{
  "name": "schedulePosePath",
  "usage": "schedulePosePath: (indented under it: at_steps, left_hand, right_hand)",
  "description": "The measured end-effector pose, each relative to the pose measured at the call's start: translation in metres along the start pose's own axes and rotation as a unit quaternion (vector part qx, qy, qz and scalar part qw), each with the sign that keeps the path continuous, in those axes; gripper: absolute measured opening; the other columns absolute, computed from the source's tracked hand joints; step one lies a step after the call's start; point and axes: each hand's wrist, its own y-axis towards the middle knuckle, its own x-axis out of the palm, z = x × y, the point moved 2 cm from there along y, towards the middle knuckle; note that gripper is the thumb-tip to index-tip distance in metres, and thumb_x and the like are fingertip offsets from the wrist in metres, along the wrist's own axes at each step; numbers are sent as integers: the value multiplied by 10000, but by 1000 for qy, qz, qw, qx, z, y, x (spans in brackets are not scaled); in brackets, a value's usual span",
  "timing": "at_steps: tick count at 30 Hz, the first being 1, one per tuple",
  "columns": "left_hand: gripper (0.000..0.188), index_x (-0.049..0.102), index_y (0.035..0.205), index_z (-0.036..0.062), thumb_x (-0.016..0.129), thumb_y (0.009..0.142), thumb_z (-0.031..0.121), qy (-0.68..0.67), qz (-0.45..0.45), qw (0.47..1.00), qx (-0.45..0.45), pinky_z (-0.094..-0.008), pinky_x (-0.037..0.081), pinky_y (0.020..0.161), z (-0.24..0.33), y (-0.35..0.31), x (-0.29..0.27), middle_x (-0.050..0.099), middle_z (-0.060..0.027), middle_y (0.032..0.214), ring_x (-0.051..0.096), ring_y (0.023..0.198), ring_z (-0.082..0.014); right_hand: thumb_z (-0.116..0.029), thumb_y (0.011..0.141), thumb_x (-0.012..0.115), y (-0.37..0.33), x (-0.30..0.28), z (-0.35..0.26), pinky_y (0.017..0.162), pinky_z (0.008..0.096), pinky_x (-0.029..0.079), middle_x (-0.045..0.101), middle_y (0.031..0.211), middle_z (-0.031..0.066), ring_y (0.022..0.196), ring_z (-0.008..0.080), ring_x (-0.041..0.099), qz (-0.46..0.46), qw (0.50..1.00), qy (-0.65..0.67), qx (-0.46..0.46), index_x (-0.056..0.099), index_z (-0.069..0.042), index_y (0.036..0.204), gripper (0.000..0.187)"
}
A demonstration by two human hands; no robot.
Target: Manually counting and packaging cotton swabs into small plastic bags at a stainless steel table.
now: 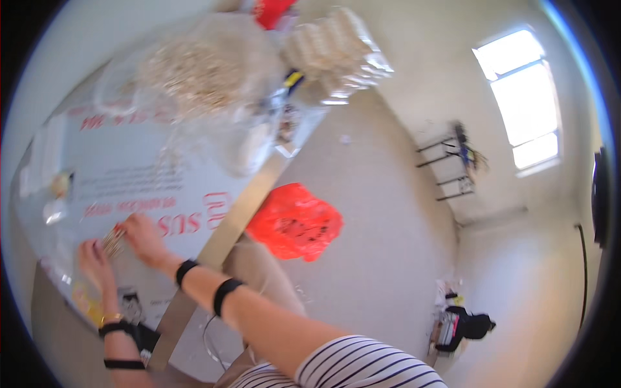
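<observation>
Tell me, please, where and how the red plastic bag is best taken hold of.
Probably pinch the red plastic bag by its crumpled right-hand edge, coming from the side away from the table: that edge looks free, while the bag's left side meets the table's edge in this view.

Above the near part of the pale blue, red-printed tabletop (107, 152), the bare left hand (96, 260) and bare right hand (145, 240) hold a small bundle of thin tan sticks (112, 244). Small beige pieces (194, 74) in translucent plastic cover its far end; right of it lies a crumpled red plastic bag (299, 223).
</observation>
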Motion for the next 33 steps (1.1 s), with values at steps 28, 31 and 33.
schedulePosePath:
  at_steps: [28,31,33]
  left_hand:
    - [224,597,981,121,633,760,108,-60,15,996,-67,-451,391,898,65,12,-3,605,-83,1008,568,1023,-303]
    - [185,607,942,142,631,762,107,-63,16,994,-86,-429,378,887,57,5,-8,601,-53,1011,558,1013,-280]
    - [180,609,929,150,634,758,100,-55,15,994,-90,-421,374,881,55,6,-12,599,-38,1010,556,1004,-270]
  right_hand:
    - [-124,850,615,5,-36,-14,875,434,420,593,1054,65,1050,265,551,-57,974,-219,-15,684,-139,1148,306]
    - [-103,836,608,-2,-26,-14,869,429,413,573,1069,54,1018,264,541,-60,981,-185,-24,680,-176,1174,354]
    - [-114,820,621,-2,-21,-14,864,418,406,569,1072,41,1006,256,536,-47,980,-191,-36,673,-179,1159,349]
